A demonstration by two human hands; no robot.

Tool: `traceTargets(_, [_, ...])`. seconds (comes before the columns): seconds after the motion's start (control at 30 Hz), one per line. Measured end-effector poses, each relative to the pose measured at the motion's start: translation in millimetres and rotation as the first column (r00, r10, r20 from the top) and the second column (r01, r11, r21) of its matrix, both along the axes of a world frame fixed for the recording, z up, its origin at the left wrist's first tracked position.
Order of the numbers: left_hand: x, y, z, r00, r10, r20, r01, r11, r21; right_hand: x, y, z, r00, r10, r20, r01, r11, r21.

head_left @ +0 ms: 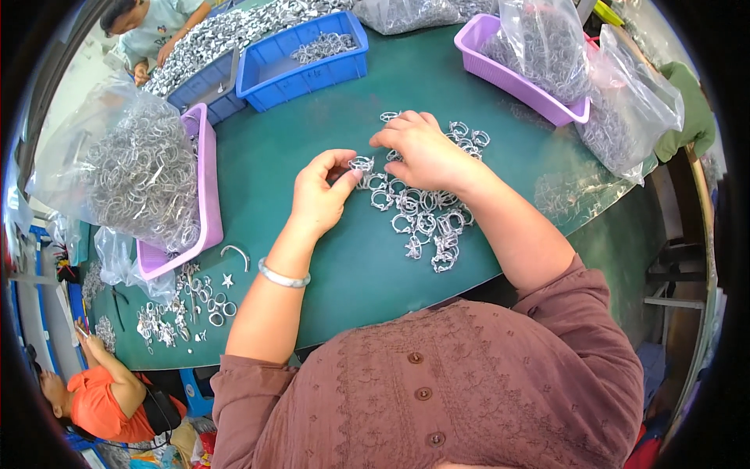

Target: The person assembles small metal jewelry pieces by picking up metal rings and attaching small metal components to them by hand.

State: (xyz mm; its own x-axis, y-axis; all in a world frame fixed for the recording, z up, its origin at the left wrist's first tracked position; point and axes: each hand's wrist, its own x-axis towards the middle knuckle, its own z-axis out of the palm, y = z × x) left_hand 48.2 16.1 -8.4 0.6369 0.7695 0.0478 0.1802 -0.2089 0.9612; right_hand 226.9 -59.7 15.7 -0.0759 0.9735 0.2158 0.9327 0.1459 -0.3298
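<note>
My left hand (322, 190) pinches a silvery metal ring (360, 163) between thumb and fingers; more than one ring may be in that pinch. A pale bangle is on my left wrist. Over the far side of a loose pile of metal rings (426, 205), my right hand (426, 150) hovers with curved fingers, its thumb and forefinger apart. Part of the pile is hidden beneath it. Several rings in the pile carry star-like shapes. One more ring (389, 116) lies just beyond my right fingers.
At left, a purple basket (209, 187) holds a bag of rings; smaller metal pieces (168, 320) lie nearby. Blue bins (305, 78) stand far off beside a large heap of metal parts (234, 35). Another purple basket (519, 90) is at far right. Two other people are around the table.
</note>
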Motion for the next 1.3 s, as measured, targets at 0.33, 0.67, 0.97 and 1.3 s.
traceTargets(0.33, [-15, -14, 6, 0.876, 0.043, 0.481, 0.249, 0.813, -0.526, -15, 0, 1, 0.832, 0.361, -0.421, -0.198, 0.902, 0.383])
traceTargets(0.67, [-15, -18, 1, 0.806, 0.036, 0.591, 0.347, 0.781, -0.52, -23, -2, 4, 0.7, 0.248, -0.67, -0.099, 0.963, 0.252])
traceTargets(0.97, [-17, -18, 2, 0.796, 0.007, 0.605, 0.359, 0.799, -0.482, -24, 0, 2, 0.733, 0.304, -0.608, -0.112, 0.936, 0.333])
traceTargets(1.3, [-16, -19, 2, 0.807, 0.028, 0.59, 0.345, 0.789, -0.509, -23, -1, 1, 0.748, 0.284, -0.6, -0.098, 0.941, 0.324])
